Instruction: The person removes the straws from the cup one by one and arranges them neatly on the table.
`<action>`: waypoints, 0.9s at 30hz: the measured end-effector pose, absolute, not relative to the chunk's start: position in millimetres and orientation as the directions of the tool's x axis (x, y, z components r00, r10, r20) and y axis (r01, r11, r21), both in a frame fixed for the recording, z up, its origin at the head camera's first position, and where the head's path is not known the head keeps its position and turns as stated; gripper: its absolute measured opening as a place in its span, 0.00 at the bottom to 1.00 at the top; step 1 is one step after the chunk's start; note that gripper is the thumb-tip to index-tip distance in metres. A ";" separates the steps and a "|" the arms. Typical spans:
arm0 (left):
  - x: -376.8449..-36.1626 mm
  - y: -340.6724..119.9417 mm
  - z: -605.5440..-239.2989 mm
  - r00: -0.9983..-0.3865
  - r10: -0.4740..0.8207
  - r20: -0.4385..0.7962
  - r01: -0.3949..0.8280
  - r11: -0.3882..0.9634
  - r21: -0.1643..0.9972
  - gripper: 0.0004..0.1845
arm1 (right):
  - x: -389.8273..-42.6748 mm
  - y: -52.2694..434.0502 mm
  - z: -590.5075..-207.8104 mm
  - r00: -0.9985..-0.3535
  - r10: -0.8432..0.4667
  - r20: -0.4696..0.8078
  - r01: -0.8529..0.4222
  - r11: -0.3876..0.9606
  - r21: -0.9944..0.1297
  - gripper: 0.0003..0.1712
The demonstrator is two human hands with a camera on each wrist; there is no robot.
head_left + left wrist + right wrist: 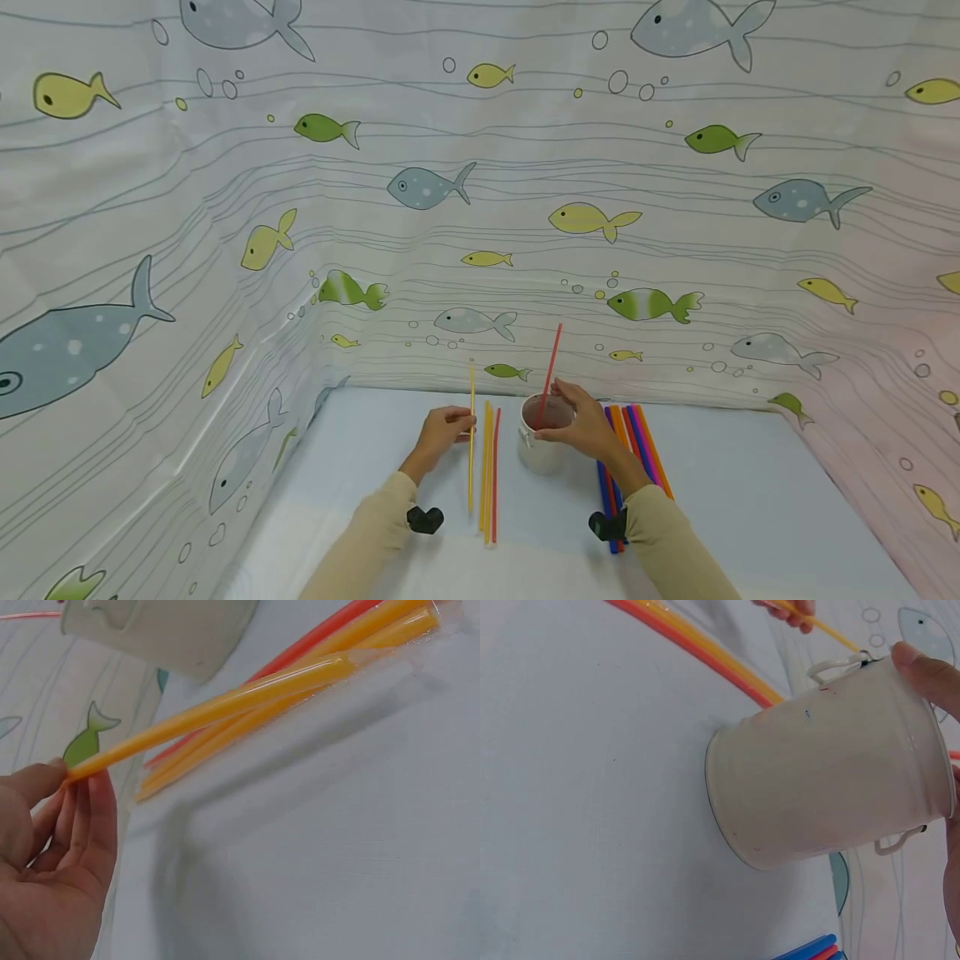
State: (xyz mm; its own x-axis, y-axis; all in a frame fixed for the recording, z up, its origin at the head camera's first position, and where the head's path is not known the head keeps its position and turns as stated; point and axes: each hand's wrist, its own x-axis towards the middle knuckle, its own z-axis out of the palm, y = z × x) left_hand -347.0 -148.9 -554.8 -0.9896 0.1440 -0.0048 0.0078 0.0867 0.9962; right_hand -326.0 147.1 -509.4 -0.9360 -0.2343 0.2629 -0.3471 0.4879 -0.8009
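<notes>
My left hand (459, 423) pinches the far end of a yellow straw (472, 454) whose near end points toward me; in the left wrist view the fingertips (79, 787) hold that yellow straw (225, 709) lifted off the table. A white enamel pot (542, 454) with small handles stands in the middle, and a red straw (551, 367) leans up out of it. My right hand (564, 414) grips the pot's rim, and in the right wrist view its thumb (926, 671) lies on the rim of the pot (825, 780).
A few yellow, orange and red straws (489, 479) lie on the pale blue table (750, 500) between my hands. A bunch of blue, red, orange and pink straws (637, 446) lies under my right wrist. Fish-print curtains (480, 208) wall the table on three sides.
</notes>
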 end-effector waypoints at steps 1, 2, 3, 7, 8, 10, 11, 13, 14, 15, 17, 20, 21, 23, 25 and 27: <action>-346.8 -148.2 -556.3 -0.990 0.140 -0.006 0.007 0.092 0.996 0.18 | -325.9 147.0 -509.2 -0.937 -0.233 0.261 -0.345 0.489 -0.801 0.61; -346.3 -147.2 -557.0 -0.991 0.135 -0.007 0.006 0.100 0.995 0.17 | -325.7 146.9 -508.9 -0.938 -0.231 0.258 -0.342 0.489 -0.803 0.61; -345.9 -146.4 -557.6 -0.992 0.129 -0.014 0.000 0.105 0.994 0.16 | -325.6 146.9 -508.7 -0.939 -0.231 0.255 -0.339 0.489 -0.804 0.61; -343.4 -142.4 -559.7 -0.993 0.122 -0.001 0.015 0.130 0.991 0.15 | -324.4 146.7 -508.0 -0.943 -0.227 0.243 -0.326 0.495 -0.806 0.61; -342.8 -141.2 -559.9 -0.993 0.120 0.003 0.021 0.143 0.989 0.15 | -324.2 146.7 -508.1 -0.944 -0.226 0.242 -0.325 0.495 -0.806 0.61; -341.7 -139.7 -561.0 -0.993 0.119 0.009 0.029 0.164 0.986 0.15 | -323.9 146.6 -508.3 -0.944 -0.227 0.242 -0.325 0.496 -0.805 0.61; -341.2 -138.9 -561.1 -0.993 0.117 0.008 0.029 0.179 0.983 0.15 | -323.8 146.4 -508.2 -0.944 -0.225 0.241 -0.324 0.499 -0.804 0.61; -340.1 -138.2 -561.8 -0.994 0.114 0.003 0.026 0.205 0.979 0.14 | -324.1 146.1 -508.5 -0.944 -0.223 0.244 -0.326 0.500 -0.803 0.61; -339.6 -138.2 -562.3 -0.993 0.117 0.005 0.031 0.219 0.975 0.14 | -324.4 146.1 -508.7 -0.944 -0.223 0.245 -0.326 0.499 -0.803 0.61; -339.1 -138.4 -562.9 -0.993 0.116 0.002 0.029 0.229 0.973 0.14 | -324.4 146.0 -508.8 -0.944 -0.223 0.244 -0.326 0.500 -0.802 0.61; -338.3 -139.0 -564.8 -0.994 0.113 -0.002 0.026 0.248 0.968 0.14 | -324.5 146.0 -509.2 -0.945 -0.221 0.242 -0.323 0.501 -0.803 0.61; -337.9 -140.3 -568.8 -0.994 0.112 0.000 0.029 0.266 0.964 0.14 | -324.5 146.3 -510.0 -0.945 -0.224 0.239 -0.322 0.499 -0.805 0.61; -338.1 -140.7 -569.9 -0.994 0.110 -0.005 0.025 0.265 0.964 0.14 | -324.6 146.4 -510.2 -0.945 -0.224 0.240 -0.322 0.499 -0.804 0.61; -338.7 -141.1 -572.2 -0.993 0.118 0.001 0.032 0.263 0.964 0.14 | -324.7 146.6 -510.2 -0.944 -0.224 0.243 -0.325 0.499 -0.803 0.61; -339.5 -140.9 -573.4 -0.992 0.126 0.005 0.038 0.260 0.965 0.14 | -324.9 147.0 -510.0 -0.943 -0.225 0.246 -0.329 0.500 -0.801 0.61; -340.0 -140.2 -573.7 -0.991 0.130 0.012 0.046 0.263 0.964 0.13 | -325.2 147.2 -509.7 -0.942 -0.226 0.247 -0.330 0.501 -0.800 0.60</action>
State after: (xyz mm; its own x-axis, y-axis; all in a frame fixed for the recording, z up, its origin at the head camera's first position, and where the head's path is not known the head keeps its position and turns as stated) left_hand -340.0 -140.2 -573.7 -0.9914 0.1300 0.0119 0.0460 0.2631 0.9637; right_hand -325.2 147.2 -509.7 -0.9421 -0.2262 0.2475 -0.3304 0.5005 -0.8002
